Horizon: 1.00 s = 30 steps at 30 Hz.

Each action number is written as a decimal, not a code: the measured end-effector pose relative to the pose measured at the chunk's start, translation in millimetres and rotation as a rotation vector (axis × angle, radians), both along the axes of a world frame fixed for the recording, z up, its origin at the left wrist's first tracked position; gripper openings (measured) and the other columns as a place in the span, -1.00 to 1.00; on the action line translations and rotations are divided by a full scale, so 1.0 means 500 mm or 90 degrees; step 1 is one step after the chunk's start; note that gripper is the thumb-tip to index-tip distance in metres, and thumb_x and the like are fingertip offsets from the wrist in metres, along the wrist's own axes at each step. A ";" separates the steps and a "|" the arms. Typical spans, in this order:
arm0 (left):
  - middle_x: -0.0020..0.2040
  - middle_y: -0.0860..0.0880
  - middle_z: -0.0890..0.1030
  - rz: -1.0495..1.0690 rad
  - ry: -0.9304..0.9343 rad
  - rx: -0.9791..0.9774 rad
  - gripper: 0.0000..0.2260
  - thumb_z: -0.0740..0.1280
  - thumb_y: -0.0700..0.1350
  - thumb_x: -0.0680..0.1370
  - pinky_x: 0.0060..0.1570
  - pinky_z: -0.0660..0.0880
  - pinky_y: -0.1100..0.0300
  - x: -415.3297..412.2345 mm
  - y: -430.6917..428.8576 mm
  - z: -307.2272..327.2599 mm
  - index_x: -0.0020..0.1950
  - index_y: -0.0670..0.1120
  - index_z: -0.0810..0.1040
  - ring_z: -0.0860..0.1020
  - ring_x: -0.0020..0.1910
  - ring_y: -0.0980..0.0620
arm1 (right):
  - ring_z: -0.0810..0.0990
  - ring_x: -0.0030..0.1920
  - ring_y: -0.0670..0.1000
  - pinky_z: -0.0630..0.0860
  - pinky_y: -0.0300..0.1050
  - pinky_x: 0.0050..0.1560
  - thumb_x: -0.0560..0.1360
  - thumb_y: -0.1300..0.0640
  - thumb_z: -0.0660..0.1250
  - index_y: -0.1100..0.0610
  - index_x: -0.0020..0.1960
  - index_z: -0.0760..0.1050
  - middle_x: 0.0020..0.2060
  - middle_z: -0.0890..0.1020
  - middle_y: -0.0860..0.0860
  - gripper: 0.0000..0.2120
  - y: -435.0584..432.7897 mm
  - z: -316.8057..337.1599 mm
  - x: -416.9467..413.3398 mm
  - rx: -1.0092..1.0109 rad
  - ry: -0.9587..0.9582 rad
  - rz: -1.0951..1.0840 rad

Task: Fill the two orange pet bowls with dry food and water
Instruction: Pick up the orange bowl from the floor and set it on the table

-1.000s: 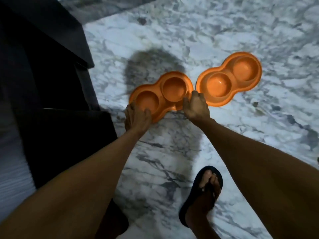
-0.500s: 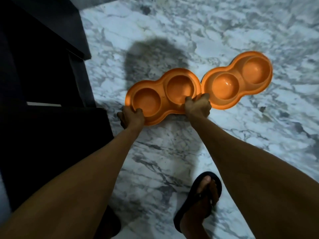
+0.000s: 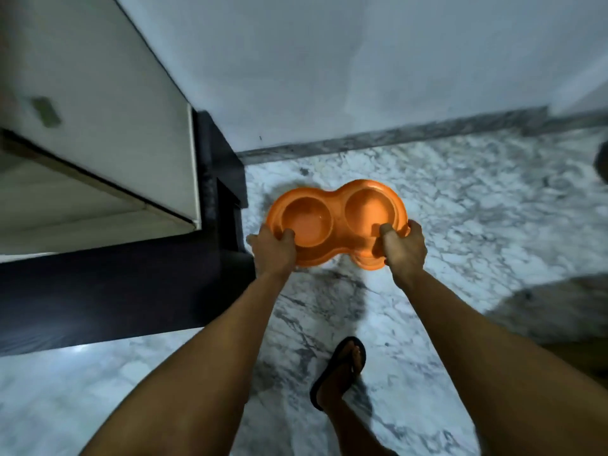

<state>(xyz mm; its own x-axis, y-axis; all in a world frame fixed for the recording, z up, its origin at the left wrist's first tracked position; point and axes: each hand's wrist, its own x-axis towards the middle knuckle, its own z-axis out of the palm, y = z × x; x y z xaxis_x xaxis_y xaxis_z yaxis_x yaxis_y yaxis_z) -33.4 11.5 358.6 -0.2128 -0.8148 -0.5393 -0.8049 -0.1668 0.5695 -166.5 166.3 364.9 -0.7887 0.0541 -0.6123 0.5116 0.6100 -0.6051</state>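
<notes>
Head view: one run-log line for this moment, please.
stage: carrying | held: orange double bowl | left hand: left rim | right hand: right rim | wells: empty | below: marble floor

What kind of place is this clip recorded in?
Most likely a room in a home, though which room is unclear. The floor is polished white-and-grey marble floor with a matching skirting strip under a plain wall, and a pale cabinet with dark trim stands on the left.

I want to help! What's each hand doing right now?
Left hand: closed on the orange bowl, at its left end.
Right hand: closed on the same bowl, at its right end.
</notes>
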 end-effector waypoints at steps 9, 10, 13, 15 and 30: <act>0.09 -0.32 0.54 0.041 0.161 -0.048 -0.59 0.30 0.05 0.45 -0.03 0.39 0.13 0.094 -0.023 0.464 0.09 -0.27 0.56 0.52 0.01 -0.21 | 0.56 0.14 0.26 0.54 0.30 0.15 0.27 -0.17 0.31 0.01 0.38 0.36 0.00 0.48 0.02 -0.30 -0.024 0.464 0.103 -0.075 0.107 -0.013; 0.05 -0.33 0.55 0.056 0.190 -0.060 -0.54 0.28 0.08 0.40 0.01 0.44 0.09 0.114 -0.031 0.496 0.06 -0.28 0.57 0.53 0.00 -0.22 | 0.56 0.13 0.26 0.54 0.30 0.15 0.29 -0.16 0.31 0.01 0.39 0.35 0.02 0.48 0.02 -0.31 -0.035 0.497 0.126 -0.085 0.117 -0.013; 0.05 -0.33 0.54 0.098 0.244 -0.096 -0.48 0.27 0.10 0.34 0.11 0.46 0.03 0.192 -0.064 0.579 0.07 -0.30 0.58 0.53 0.06 -0.27 | 0.57 0.12 0.26 0.55 0.29 0.14 0.29 -0.17 0.31 -0.01 0.38 0.36 0.10 0.56 0.11 -0.32 -0.075 0.567 0.197 -0.117 0.146 -0.009; 0.15 -0.29 0.49 0.103 0.238 -0.098 -0.56 0.35 0.04 0.45 0.16 0.43 0.06 0.260 -0.095 0.631 0.15 -0.27 0.57 0.51 0.14 -0.23 | 0.59 0.09 0.26 0.57 0.29 0.12 0.29 -0.16 0.31 -0.01 0.29 0.41 0.07 0.57 0.10 -0.41 -0.111 0.607 0.258 -0.140 0.169 -0.006; 0.10 -0.18 0.57 0.291 0.274 -0.196 -0.66 0.43 0.07 0.44 0.16 0.52 -0.07 0.866 -0.479 0.770 0.03 -0.18 0.61 0.57 0.11 -0.17 | 0.54 0.16 0.22 0.54 0.27 0.19 0.41 -0.15 0.34 0.06 0.38 0.37 0.19 0.54 0.11 -0.40 -0.543 0.764 0.791 -0.244 0.192 0.181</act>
<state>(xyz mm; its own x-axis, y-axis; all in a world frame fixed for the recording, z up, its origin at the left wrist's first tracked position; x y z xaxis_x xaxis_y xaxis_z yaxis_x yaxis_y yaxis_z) 399.7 -228.1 743.8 0.0449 -0.9757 -0.2143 -0.3852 -0.2149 0.8975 228.9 -105.3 747.1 -0.8831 -0.3676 -0.2914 0.1290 0.4069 -0.9043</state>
